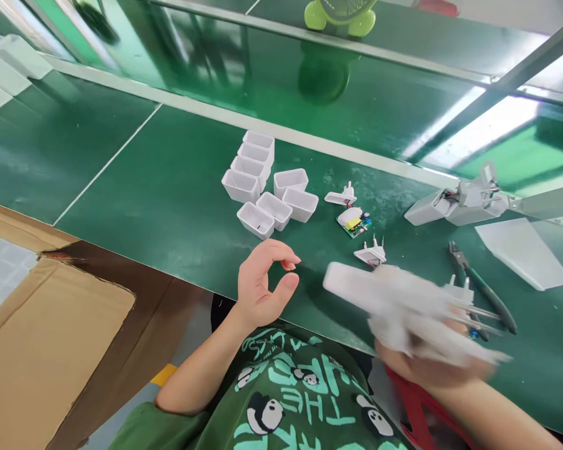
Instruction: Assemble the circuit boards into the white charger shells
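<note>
Head view: the right hand [431,369] is closed around a blurred bundle of white plastic pieces [415,306], just inside the near edge of the green bench [178,187]. How firmly each piece is gripped, and how many there are, I cannot tell. The left hand [265,284] holds nothing; its fingers curl towards the thumb with a gap between, also by the near edge.

Beyond it, towards the far edge, stand four tubs in a row [248,167], and a loose group of tubs [278,203] just in front.

The likeliest trouble is a piece slipping: one hand carries several slick-looking shapes, and the near edge is so close that a dropped one could go to the floor. A low pass could also knock the lower plug [370,253] or drag the circuit board [354,222] beside the upper plug [341,197], straining any thin wires. Towards the bench's right end, the cutters [490,290] lie close to the bundle, so a careless sweep might catch their handles or scratch the plastic.
</note>
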Motion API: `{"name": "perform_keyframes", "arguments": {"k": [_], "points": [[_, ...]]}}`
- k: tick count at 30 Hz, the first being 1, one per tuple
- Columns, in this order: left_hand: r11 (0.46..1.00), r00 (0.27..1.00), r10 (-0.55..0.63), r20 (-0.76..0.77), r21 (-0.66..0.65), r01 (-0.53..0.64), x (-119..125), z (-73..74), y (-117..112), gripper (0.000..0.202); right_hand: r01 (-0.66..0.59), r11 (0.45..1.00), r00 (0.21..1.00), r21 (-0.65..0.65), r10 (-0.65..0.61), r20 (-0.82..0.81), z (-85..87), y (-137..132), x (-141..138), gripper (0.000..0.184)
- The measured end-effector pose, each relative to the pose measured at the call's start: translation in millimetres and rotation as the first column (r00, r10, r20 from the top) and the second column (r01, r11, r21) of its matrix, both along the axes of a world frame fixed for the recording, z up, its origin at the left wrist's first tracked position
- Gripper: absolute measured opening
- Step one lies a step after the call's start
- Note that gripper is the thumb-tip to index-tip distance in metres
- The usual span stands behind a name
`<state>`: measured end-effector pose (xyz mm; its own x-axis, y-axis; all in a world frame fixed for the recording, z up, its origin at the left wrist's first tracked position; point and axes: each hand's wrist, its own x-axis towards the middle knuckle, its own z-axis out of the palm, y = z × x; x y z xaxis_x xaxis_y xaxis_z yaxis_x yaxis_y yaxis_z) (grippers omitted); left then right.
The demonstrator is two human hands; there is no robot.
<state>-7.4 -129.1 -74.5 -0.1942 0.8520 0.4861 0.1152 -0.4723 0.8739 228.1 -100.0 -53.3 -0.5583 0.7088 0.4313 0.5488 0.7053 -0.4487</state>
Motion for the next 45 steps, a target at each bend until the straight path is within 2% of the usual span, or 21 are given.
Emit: {"name": "perform_keyframes", "arguments": {"k": [2,8,10,12,13,15,17,19,21,24,29,31,32,34,35,36,37,39,40,42,45], "points": [[1.0,1.0,0.004,0.008,-0.001,-0.004,-0.5,-1.2,0.4,0.019,0.012,1.0,1.0,-0.019,-0.012,0.016,0.7,0.5,-3.8,0.025],[1.0,0.998,0.02,0.061,-0.005,-0.02,-2.4,-6.8,-1.1,0.02,-0.102,0.989,0.991,0.103,0.092,0.098,-13.2,5.0,-16.6,0.023],[1.0,1.0,0.014,0.025,0.014,-0.014,-1.0,-6.8,-4.5,0.02,-0.111,0.994,0.994,-0.003,0.111,0.015,-14.0,4.6,-14.1,0.021],[0.998,0.995,0.009,-0.098,0.056,-0.004,3.6,-5.0,-9.2,0.04,-0.146,0.952,0.979,-0.269,0.099,-0.181,-8.8,2.8,-10.5,0.014],[0.996,0.983,0.008,-0.186,0.09,0.009,7.3,-3.0,-11.7,0.057,-0.196,0.881,0.947,-0.431,0.055,-0.317,-4.0,1.5,-9.0,0.01],[0.985,0.936,0.005,-0.352,0.164,0.057,16.7,3.1,-16.1,0.085,-0.365,0.627,0.827,-0.688,-0.121,-0.549,7.9,-1.3,-7.2,0.015],[0.974,0.905,0.001,-0.426,0.207,0.096,27.0,11.9,-19.1,0.087,-0.533,0.325,0.714,-0.781,-0.322,-0.622,18.4,-3.6,-6.8,0.028],[0.975,0.901,0.015,-0.434,0.205,0.082,35.4,21.6,-20.2,0.074,-0.629,0.092,0.66,-0.772,-0.462,-0.592,23.8,-4.9,-6.7,0.034],[0.983,0.903,0.026,-0.428,0.173,0.054,41.0,30.0,-20.2,0.065,-0.67,-0.025,0.627,-0.742,-0.554,-0.548,24.0,-5.4,-6.0,0.035],[0.992,0.903,0.01,-0.429,0.115,0.044,45.9,37.8,-19.1,0.06,-0.702,-0.056,0.579,-0.71,-0.624,-0.524,19.9,-4.7,-4.3,0.035],[0.998,0.913,-0.009,-0.408,0.048,0.031,51.4,39.9,-17.4,0.056,-0.692,-0.05,0.585,-0.721,-0.624,-0.518,16.5,-3.6,-3.1,0.035],[0.999,0.918,-0.025,-0.395,0.026,0.039,50.4,38.0,-17.8,0.057,-0.644,0.033,0.627,-0.764,-0.549,-0.553,16.6,-3.5,-1.9,0.032],[0.999,0.926,-0.031,-0.377,0.02,0.042,48.5,36.7,-18.3,0.06,-0.596,0.143,0.659,-0.79,-0.476,-0.583,16.5,-3.5,-0.8,0.029],[0.999,0.943,-0.034,-0.332,0.014,0.042,41.7,33.7,-20.1,0.072,-0.456,0.479,0.777,-0.75,-0.196,-0.598,14.6,-3.5,1.6,0.023],[0.999,0.946,-0.037,-0.322,0.008,0.042,37.2,32.3,-21.3,0.079,-0.379,0.661,0.85,-0.648,-0.028,-0.526,12.6,-3.5,2.7,0.02],[0.999,0.942,-0.045,-0.333,-0.01,0.044,32.4,31.1,-22.5,0.085,-0.321,0.804,0.911,-0.501,0.117,-0.395,9.8,-3.6,3.4,0.019],[0.998,0.928,-0.062,-0.368,-0.038,0.052,27.7,30.3,-23.8,0.089,-0.293,0.891,0.946,-0.346,0.219,-0.238,6.3,-3.8,3.8,0.02],[0.992,0.87,-0.108,-0.481,-0.108,0.063,20.1,29.4,-25.9,0.084,-0.288,0.946,0.957,-0.145,0.289,-0.017,-1.8,-4.2,3.2,0.021],[0.99,0.838,-0.118,-0.532,-0.134,0.055,17.8,29.0,-26.8,0.076,-0.279,0.953,0.959,-0.115,0.282,0.011,-5.8,-4.2,2.5,0.021],[0.988,0.805,-0.113,-0.583,-0.151,0.029,16.0,27.9,-28.2,0.06,-0.247,0.959,0.969,-0.138,0.245,-0.034,-12.5,-3.7,1.0,0.018],[0.986,0.838,-0.11,-0.535,-0.166,0.023,17.3,24.6,-29.9,0.049,-0.162,0.976,0.98,-0.144,0.142,-0.139,-18.3,-1.1,0.1,0.025]]}}
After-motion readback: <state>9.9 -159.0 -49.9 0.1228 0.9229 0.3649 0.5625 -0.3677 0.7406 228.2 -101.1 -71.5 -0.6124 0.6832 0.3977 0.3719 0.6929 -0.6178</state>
